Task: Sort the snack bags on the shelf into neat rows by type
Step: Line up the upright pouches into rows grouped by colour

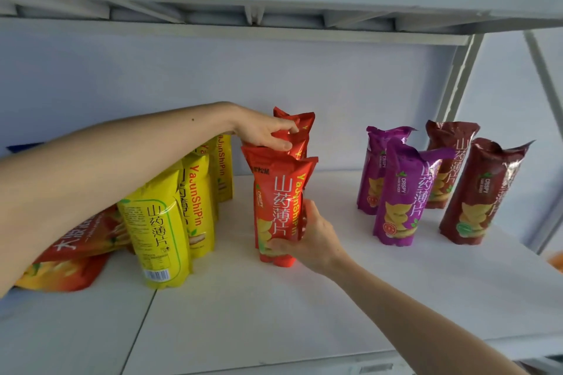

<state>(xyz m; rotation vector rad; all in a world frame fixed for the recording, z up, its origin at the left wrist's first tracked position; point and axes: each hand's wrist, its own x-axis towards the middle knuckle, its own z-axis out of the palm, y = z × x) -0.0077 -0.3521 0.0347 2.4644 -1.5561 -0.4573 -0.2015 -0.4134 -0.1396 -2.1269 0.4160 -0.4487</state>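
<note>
Two hands on upright red bags, left hand (pixel 264 132) pinching a rear bag's (pixel 300 131) top, right hand (pixel 307 237) gripping the front bag's (pixel 278 207) base, white shelf (pixel 274 313).

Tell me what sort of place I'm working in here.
Probably a shop or stockroom: a white metal shelf with another tier above, and duplicate yam crisp bags grouped by colour, yellow, red, purple.

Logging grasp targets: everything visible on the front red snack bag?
The front red bag is a tall glossy foil pouch with a crimped top, white Chinese characters, yellow "YaJunShiPin" lettering and a chip picture low down. It stands upright on the white shelf, heading a red row. The right hand grips its lower right side; the left hand holds the bags behind.
</note>
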